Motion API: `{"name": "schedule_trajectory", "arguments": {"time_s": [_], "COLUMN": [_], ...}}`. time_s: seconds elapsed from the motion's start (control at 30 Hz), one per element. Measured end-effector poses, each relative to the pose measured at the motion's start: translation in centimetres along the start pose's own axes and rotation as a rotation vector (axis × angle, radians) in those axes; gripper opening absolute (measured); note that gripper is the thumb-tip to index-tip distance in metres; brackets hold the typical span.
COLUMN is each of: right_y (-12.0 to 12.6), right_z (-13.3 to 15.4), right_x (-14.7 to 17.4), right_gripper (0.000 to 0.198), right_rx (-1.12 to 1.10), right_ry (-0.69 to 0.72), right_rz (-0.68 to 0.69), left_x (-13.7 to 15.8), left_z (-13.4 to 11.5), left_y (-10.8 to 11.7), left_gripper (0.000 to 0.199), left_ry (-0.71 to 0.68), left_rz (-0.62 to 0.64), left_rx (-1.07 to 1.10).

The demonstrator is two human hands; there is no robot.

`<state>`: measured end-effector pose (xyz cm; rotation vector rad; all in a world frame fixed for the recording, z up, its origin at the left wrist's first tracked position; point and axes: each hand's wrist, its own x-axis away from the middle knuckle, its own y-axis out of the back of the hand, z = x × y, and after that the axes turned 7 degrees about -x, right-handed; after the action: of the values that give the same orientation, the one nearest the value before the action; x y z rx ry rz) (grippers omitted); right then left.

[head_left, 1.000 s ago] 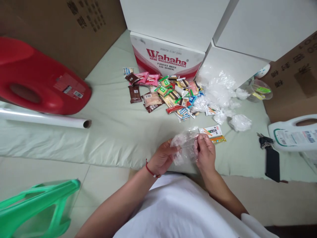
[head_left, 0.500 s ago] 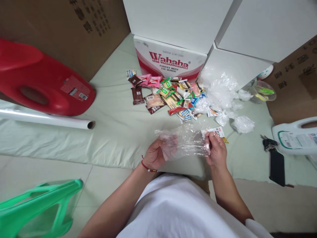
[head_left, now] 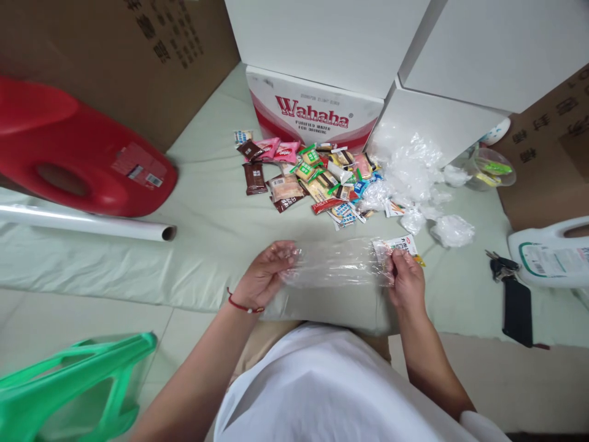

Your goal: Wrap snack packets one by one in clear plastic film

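A clear plastic bag [head_left: 334,264] is stretched sideways between my two hands, above the front of the cloth-covered surface. My left hand [head_left: 267,270], with a red cord bracelet at its wrist, pinches the bag's left end. At the right end, my right hand [head_left: 407,276] grips the plastic between thumb and fingers. A white snack packet [head_left: 407,244] lies just behind my right hand, partly covered by it. Farther back sits a heap of wrapped snacks [head_left: 317,178], and beside it a pile of crumpled clear plastic bags [head_left: 409,166].
A Wahaha carton [head_left: 317,110] stands behind the snacks. On the left are a red jug [head_left: 87,153], a white roll [head_left: 87,222] and a green stool [head_left: 78,387]. To the right lie a white bottle [head_left: 552,255], keys with a black case [head_left: 516,310] and a clear tub [head_left: 490,169].
My left hand has moved left, out of the bag's end, and now pinches its edge. The bag has gone from bunched to stretched out. My right hand has barely moved.
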<state>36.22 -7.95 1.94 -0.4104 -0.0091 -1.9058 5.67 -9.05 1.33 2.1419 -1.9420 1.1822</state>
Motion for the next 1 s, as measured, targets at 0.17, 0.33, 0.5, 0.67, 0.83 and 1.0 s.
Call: {"name": "schedule_trajectory", "arguments": {"time_s": [0.17,0.33,0.5,0.67,0.83,1.0], "right_y": [0.8,2.1,0.8,-3.3,-6.1,-6.0], "right_z": [-1.3,-2.1,0.5,0.8,-3.4,-4.6], "right_x": [-0.4,-2.0,-1.5,2.3,3.2,2.1], "right_gripper": [0.051,0.043,0.036,0.025,0.037,0.027], "right_rx": [0.146,0.573,0.825,0.834,1.068,1.057], "right_ry": [0.054,0.193,0.817,1.085,1.061,1.155], "right_rz": [-0.043,0.039,-0.023,0.513,0.797,0.654], "left_x": [-0.3,-0.2,-0.1,-0.4,-0.6,-0.7], "left_z": [-0.6,0.5,0.7,0.6,0.6,0.3], "left_y": [1.2,1.1,0.5,-0.1,-0.3,0.2], "left_gripper": [0.050,0.054,0.053,0.054,0.054,0.048], "left_ry": [-0.142,-0.106,-0.141,-0.162,-0.140,-0.041], "left_rz": [-0.187,-0.257,-0.279,-0.276,-0.239,-0.172], "left_rx": [-0.079,-0.160,-0.184,-0.163,-0.121,-0.013]}}
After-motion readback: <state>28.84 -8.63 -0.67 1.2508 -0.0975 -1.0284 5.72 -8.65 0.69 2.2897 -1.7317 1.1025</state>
